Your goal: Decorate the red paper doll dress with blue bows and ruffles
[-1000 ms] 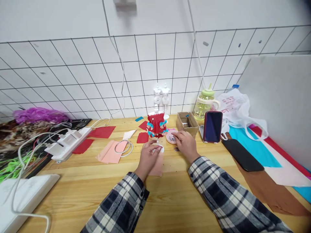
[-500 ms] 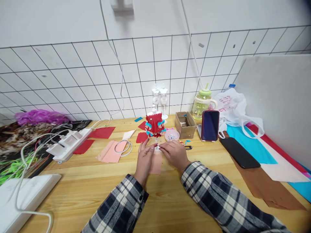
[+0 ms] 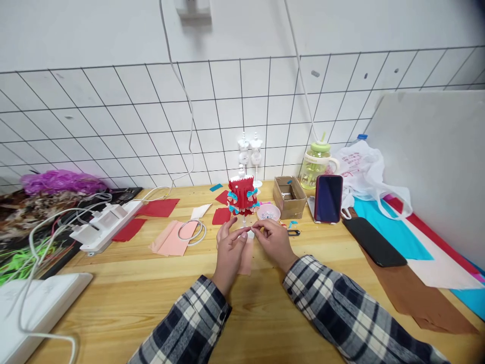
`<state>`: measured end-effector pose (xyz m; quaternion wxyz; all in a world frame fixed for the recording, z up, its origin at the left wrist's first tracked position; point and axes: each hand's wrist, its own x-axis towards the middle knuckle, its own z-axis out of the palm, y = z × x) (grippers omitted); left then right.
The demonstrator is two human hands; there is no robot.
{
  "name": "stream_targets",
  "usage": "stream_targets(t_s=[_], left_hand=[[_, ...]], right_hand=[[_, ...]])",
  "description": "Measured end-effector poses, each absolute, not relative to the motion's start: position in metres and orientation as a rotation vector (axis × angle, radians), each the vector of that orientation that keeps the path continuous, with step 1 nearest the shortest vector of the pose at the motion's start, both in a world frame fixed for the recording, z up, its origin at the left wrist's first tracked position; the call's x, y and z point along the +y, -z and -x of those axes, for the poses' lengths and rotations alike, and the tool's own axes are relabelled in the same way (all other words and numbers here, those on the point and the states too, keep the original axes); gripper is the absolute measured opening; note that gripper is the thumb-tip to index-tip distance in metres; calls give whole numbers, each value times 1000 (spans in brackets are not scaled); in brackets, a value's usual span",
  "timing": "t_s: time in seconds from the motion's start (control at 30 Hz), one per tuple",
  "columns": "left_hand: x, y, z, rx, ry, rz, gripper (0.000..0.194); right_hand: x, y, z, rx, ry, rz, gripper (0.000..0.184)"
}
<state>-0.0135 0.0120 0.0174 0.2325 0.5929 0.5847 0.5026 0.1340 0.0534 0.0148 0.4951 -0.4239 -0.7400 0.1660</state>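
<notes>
Red dress (image 3: 242,194), head view, sits left of the pink bowl (image 3: 268,207), likely light, soft, crushable, best held by its white stand (image 3: 244,221); left hand (image 3: 230,248) and right hand (image 3: 274,242), nearer than the bowl, meet at curled fingertips, any grip too small to tell.

Between the fingertips of your left grip (image 3: 230,247) and your right grip (image 3: 276,242), the detail is too small for you to tell whether something is pinched, and the base of the white stand (image 3: 250,234) is partly hidden there. The little pieces (image 3: 265,215) in the pink bowl (image 3: 278,212) are too tiny to name. The view's edges cut the white wall fitting (image 3: 193,9) above, the flat white box (image 3: 41,308) at left, and both your plaid sleeves (image 3: 182,323) below.
</notes>
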Motion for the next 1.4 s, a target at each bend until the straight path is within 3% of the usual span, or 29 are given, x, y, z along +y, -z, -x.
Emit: stream_targets(t_s=[0.3, 0.53, 0.73, 1.4], left_hand=[[46, 0, 19, 1699, -1411, -1776, 39], [55, 8, 16, 1594, -1143, -1876, 25], [50, 5, 16, 1660, -1043, -1904, 24], [48, 3, 17, 1701, -1028, -1939, 27]], right_hand=[[53, -73, -142, -1712, -236, 845, 9], [59, -138, -146, -1808, 44, 893, 16], [59, -140, -143, -1920, 260, 898, 21], [54, -140, -147, -1960, 409, 1012, 21]])
